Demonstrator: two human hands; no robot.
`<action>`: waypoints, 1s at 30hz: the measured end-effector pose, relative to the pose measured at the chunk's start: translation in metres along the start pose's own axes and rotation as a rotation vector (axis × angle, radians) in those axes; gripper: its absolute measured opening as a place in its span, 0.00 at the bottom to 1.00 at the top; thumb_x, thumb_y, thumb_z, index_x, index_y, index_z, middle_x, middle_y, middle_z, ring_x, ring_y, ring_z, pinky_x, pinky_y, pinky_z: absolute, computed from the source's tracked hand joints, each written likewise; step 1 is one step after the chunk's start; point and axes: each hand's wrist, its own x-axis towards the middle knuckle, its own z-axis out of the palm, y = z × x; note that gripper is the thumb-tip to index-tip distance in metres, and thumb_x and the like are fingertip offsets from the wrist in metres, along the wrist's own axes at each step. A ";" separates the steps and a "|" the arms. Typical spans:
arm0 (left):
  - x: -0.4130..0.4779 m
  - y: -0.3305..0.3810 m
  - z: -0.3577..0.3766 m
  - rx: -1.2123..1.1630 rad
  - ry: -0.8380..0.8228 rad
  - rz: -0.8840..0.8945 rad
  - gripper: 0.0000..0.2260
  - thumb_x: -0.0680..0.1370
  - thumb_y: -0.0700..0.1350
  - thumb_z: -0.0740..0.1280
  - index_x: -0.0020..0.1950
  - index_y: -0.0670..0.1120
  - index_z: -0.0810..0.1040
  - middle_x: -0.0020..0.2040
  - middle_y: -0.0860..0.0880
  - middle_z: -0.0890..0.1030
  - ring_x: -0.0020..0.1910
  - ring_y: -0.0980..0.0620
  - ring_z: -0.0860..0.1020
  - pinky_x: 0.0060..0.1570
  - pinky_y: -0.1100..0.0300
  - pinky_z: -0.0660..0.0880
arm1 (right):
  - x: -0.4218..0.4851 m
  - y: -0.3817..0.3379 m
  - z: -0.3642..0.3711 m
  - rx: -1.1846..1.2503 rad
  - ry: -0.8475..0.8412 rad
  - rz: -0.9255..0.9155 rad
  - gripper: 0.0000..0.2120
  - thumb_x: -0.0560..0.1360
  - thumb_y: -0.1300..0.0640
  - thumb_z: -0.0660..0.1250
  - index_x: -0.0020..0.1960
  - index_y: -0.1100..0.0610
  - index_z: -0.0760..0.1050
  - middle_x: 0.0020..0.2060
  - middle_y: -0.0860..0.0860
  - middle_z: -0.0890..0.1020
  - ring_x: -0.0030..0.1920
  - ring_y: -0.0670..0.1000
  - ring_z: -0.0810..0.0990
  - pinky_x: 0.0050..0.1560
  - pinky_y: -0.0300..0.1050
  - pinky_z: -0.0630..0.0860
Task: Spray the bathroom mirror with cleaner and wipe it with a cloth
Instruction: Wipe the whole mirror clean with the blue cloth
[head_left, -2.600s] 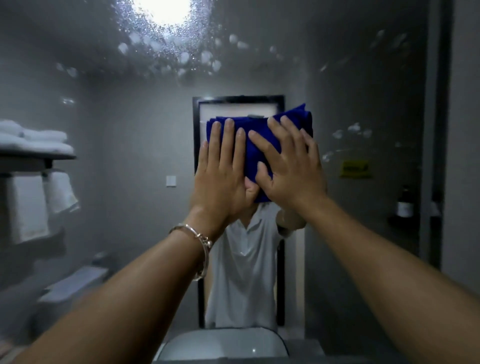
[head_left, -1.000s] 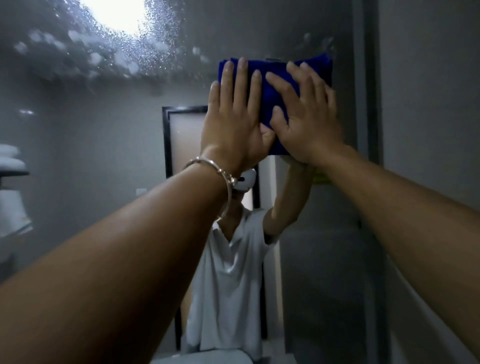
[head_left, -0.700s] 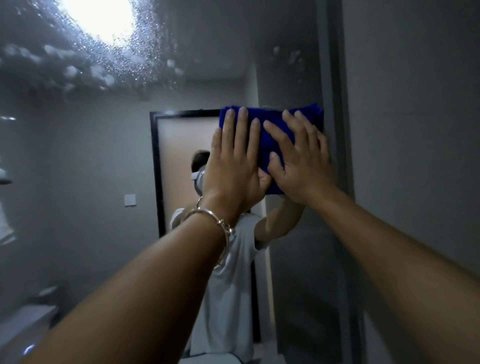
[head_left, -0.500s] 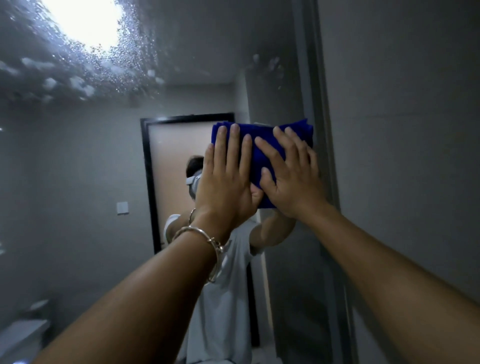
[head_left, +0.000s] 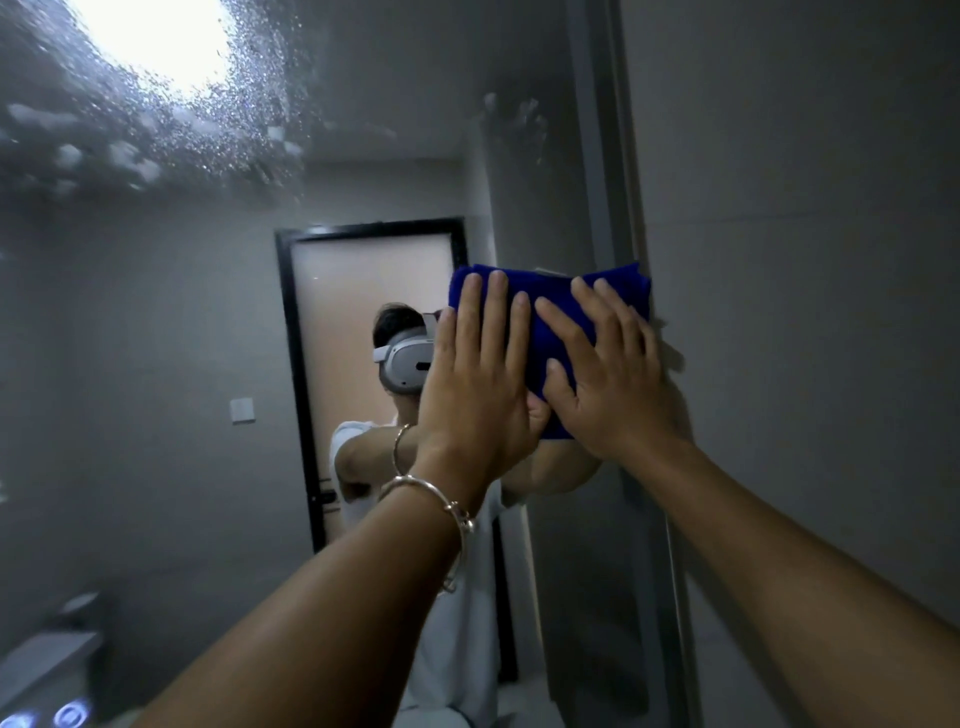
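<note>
While reaching up with both arms, presses a folded blue cloth (head_left: 550, 306) flat against the bathroom mirror (head_left: 156, 338), at the right-hand edge of the glass, just beside the grey frame strip (head_left: 605, 156). Lays the left hand (head_left: 478, 384) over the cloth's left half, fingers straight, close together and pointing up, palm bearing on the fabric, nothing curled round it. Lays the right hand (head_left: 613, 384) over the right half, fingers spread and slanted up to the left, equally flat and pushing rather than pinching. Brings the two hands together near the thumbs, above the cloth's lower edge. Covers most of the cloth this way, with only its top band and a strip between the hands in sight. Wears a silver bracelet (head_left: 441, 499) on the left wrist.

Faces, across the upper left of the glass, a band of spray droplets (head_left: 156, 156) and foamy blobs around the glare of a reflected ceiling light (head_left: 156, 41). Faces, lower down, a reflection in a white shirt (head_left: 467, 597) and white headset (head_left: 408, 364), backed by a black-framed door (head_left: 363, 291) with a wall switch (head_left: 242, 410) to its left. Meets plain grey wall (head_left: 805, 260) right of the frame strip.
</note>
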 end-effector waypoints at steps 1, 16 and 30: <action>-0.001 0.007 0.001 -0.008 -0.003 0.014 0.31 0.75 0.53 0.40 0.74 0.40 0.40 0.77 0.37 0.46 0.76 0.38 0.45 0.72 0.45 0.45 | -0.007 0.005 -0.001 -0.010 -0.006 0.010 0.26 0.76 0.49 0.53 0.74 0.49 0.56 0.73 0.59 0.64 0.73 0.56 0.55 0.70 0.59 0.52; 0.094 -0.019 -0.029 0.153 -0.030 0.119 0.33 0.79 0.58 0.45 0.76 0.42 0.38 0.77 0.40 0.39 0.76 0.41 0.40 0.73 0.47 0.40 | 0.085 0.034 -0.034 -0.101 -0.098 0.000 0.30 0.74 0.44 0.48 0.75 0.50 0.57 0.74 0.57 0.62 0.74 0.57 0.57 0.69 0.59 0.58; 0.125 -0.118 -0.058 0.183 0.045 0.033 0.32 0.78 0.58 0.45 0.77 0.44 0.41 0.78 0.43 0.42 0.77 0.44 0.43 0.74 0.45 0.43 | 0.172 -0.048 -0.022 0.045 -0.024 0.087 0.26 0.81 0.53 0.51 0.78 0.47 0.51 0.77 0.52 0.53 0.77 0.53 0.46 0.74 0.54 0.41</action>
